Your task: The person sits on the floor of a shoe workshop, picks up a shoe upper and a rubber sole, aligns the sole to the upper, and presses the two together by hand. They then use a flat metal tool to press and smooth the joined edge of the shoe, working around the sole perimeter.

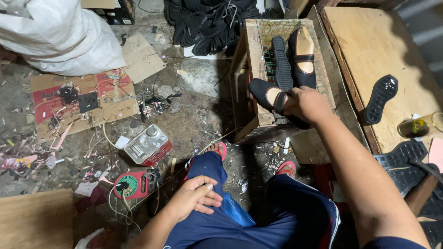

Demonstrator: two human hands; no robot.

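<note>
**Black shoe held at the crate, left hand idle**

The person sat low, knees apart, with the right hand stretched out to a wooden crate that served as a small worktop. Its grip was clenched around the heel end of a black shoe on a last, the toe pointing left past the crate's near edge. The left hand lay on the left thigh, fingers loosely curled and holding nothing.

On the crate, just behind the held shoe, lay a second black shoe on a last with a loose black sole touching it. Another sole rested apart on the plywood board to the right.

Judging by this, the uppers were already lasted, while the soles looked unattached, so bonding seemed left to do.

On the floor to the left sat a metal can, a small red device with a cord, and scrap-strewn cardboard.
</note>
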